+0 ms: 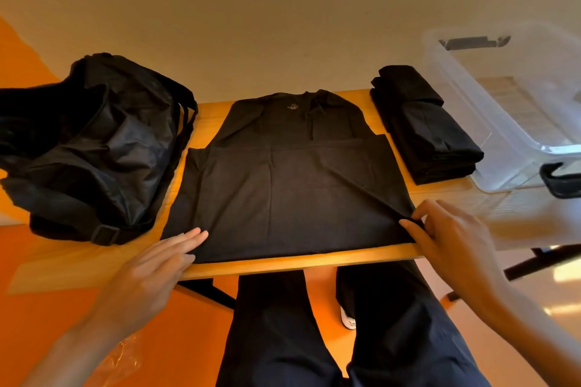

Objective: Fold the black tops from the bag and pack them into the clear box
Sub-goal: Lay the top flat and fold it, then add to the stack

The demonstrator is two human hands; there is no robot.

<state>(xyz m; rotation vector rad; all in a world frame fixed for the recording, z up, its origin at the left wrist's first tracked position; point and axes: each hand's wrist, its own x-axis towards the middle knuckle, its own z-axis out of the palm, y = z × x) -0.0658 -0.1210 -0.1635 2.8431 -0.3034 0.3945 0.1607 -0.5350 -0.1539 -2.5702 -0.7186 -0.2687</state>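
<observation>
A black top (292, 185) lies spread flat on the wooden table (283, 264), collar away from me, sleeves folded in. My left hand (157, 264) rests with straight fingers on its near left hem corner. My right hand (452, 236) pinches the near right hem corner, and a crease runs up from it. The black bag (91, 148) slumps at the left of the table. At the far right stands the clear box (515, 97), which looks to hold no clothes. Between the top and the box sits a stack of folded black tops (424, 126).
The table's near edge runs just under the top's hem. My legs in dark trousers (330, 330) stand below it, over an orange floor (41, 261). A pale wall (251, 9) backs the table. The box has black clip handles (556, 179).
</observation>
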